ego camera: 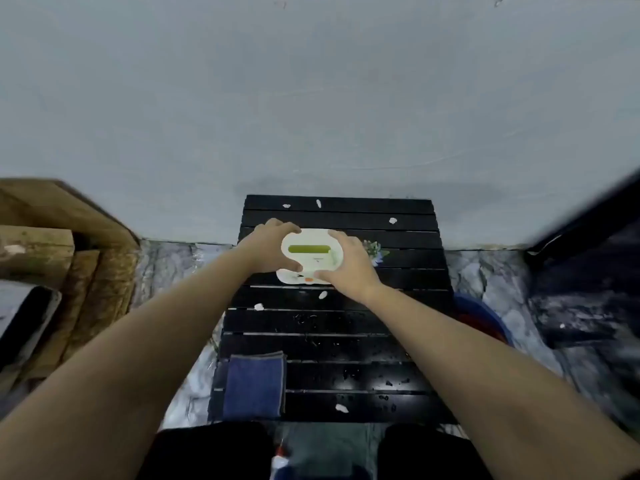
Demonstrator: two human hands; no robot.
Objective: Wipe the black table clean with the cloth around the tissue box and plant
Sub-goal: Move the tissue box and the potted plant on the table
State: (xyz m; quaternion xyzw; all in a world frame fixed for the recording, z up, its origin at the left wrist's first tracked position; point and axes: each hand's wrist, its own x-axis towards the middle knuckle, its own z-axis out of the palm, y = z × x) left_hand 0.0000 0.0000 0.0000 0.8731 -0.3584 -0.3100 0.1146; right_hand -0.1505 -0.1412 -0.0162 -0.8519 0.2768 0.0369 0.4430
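A white tissue box (pixel 311 254) with a green slot on top sits in the middle of the black slatted table (pixel 346 323). My left hand (pixel 268 247) grips its left side and my right hand (pixel 349 263) grips its right side. A small plant (pixel 374 249) with pale leaves stands just right of my right hand, partly hidden by it. A folded blue cloth (pixel 254 386) lies flat on the near left corner of the table, untouched. Several white scraps (pixel 322 294) and dark crumbs (pixel 349 372) are scattered over the slats.
A pale wall stands right behind the table. Wooden blocks (pixel 62 258) are stacked on the floor at the left. A blue and red basin (pixel 481 317) sits beside the table's right edge. A dark piece of furniture (pixel 588 271) stands at far right. My knees are at the near edge.
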